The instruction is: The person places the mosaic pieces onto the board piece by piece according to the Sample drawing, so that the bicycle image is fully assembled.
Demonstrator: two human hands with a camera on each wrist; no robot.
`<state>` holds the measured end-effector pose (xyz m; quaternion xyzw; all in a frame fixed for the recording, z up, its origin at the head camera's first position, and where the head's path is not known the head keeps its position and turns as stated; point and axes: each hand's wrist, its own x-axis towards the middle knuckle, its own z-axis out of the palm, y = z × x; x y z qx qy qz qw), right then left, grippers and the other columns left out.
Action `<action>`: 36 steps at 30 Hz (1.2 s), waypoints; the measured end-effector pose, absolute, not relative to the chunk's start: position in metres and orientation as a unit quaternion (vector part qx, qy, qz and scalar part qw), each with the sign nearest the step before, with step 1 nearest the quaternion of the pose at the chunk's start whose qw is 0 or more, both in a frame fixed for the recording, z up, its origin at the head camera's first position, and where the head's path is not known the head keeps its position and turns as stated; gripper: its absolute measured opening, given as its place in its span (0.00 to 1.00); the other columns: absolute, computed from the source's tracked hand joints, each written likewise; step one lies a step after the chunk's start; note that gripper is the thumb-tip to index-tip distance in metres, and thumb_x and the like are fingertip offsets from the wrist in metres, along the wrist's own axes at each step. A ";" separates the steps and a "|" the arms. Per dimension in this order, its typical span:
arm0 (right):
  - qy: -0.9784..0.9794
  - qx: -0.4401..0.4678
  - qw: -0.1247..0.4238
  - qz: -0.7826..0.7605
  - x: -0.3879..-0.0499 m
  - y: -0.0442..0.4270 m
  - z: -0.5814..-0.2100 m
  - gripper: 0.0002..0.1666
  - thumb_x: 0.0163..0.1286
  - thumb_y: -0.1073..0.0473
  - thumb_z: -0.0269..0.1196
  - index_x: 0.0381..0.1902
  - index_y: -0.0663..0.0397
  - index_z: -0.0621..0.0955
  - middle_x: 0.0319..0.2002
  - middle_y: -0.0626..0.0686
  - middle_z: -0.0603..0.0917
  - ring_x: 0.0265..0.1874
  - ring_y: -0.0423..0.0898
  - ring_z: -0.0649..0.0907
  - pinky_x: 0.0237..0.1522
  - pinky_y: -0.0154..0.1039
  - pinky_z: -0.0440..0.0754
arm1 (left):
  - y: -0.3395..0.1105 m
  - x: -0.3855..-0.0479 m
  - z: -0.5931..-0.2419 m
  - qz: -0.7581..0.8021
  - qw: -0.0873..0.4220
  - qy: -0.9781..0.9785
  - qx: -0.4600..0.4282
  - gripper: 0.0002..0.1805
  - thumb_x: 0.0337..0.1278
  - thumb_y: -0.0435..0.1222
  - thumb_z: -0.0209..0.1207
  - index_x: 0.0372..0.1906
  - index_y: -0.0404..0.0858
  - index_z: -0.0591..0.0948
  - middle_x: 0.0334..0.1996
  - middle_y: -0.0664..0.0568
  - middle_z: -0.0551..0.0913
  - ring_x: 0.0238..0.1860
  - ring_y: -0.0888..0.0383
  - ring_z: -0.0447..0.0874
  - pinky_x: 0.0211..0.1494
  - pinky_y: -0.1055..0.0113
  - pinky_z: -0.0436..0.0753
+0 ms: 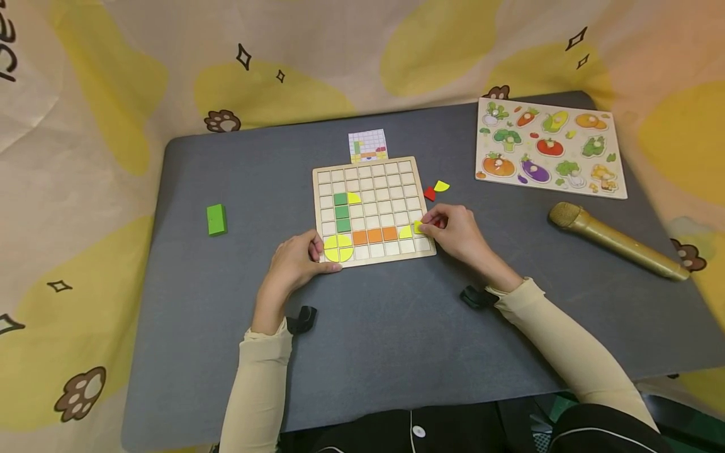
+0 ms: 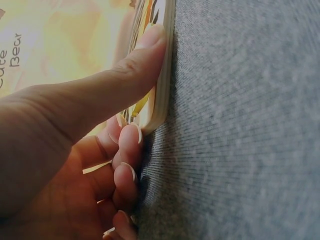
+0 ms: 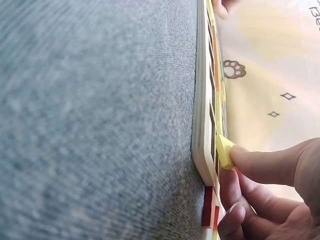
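A wooden grid board (image 1: 374,207) lies on the table with colored pieces in its cells. My left hand (image 1: 291,258) holds its lower left corner, the thumb along the front edge and the fingers bent at the left side. Beside that thumb, yellow quarter pieces (image 1: 338,248) form a circle. My right hand (image 1: 455,233) pinches a yellow piece (image 3: 226,151) at the board's right edge, over a cell right of another yellow quarter piece (image 1: 405,232). Orange squares (image 1: 375,236) form a row, green squares (image 1: 342,212) a column. A small pattern card (image 1: 368,145) touches the board's far edge.
Right of the board lie a red piece (image 1: 430,194) and a loose yellow quarter piece (image 1: 442,186). A green block (image 1: 216,220) stands at left. A vegetable puzzle board (image 1: 552,148) and a gold microphone (image 1: 617,242) lie at right. A patterned cloth (image 1: 317,56) hangs behind the table.
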<state>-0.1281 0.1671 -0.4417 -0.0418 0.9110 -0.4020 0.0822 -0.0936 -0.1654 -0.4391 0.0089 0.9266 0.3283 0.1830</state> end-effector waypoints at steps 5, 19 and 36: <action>0.911 -0.047 0.087 -0.400 -0.128 0.165 -0.441 0.08 0.72 0.60 0.71 0.42 0.60 0.88 0.34 0.58 0.87 0.29 0.48 0.78 0.32 0.38 0.72 | -0.165 -0.094 -0.439 0.327 0.183 0.927 0.011 0.28 0.46 0.47 0.83 0.36 0.41 0.74 0.29 0.51 0.73 0.32 0.52 0.69 0.41 0.60 0.63; 0.916 -0.062 0.090 -0.386 -0.128 0.163 -0.441 0.06 0.71 0.61 0.72 0.41 0.59 0.89 0.32 0.57 0.86 0.31 0.50 0.78 0.36 0.42 0.73 | -0.165 -0.094 -0.438 0.325 0.182 0.928 0.011 0.28 0.46 0.47 0.83 0.36 0.41 0.74 0.29 0.51 0.73 0.32 0.52 0.69 0.41 0.60 0.63; 0.929 -0.040 0.090 -0.358 -0.112 0.195 -0.438 0.11 0.72 0.58 0.72 0.45 0.61 0.89 0.40 0.60 0.85 0.40 0.54 0.75 0.43 0.45 0.67 | -0.166 -0.094 -0.439 0.324 0.181 0.928 0.013 0.28 0.46 0.47 0.83 0.36 0.41 0.74 0.29 0.51 0.73 0.33 0.52 0.69 0.43 0.60 0.62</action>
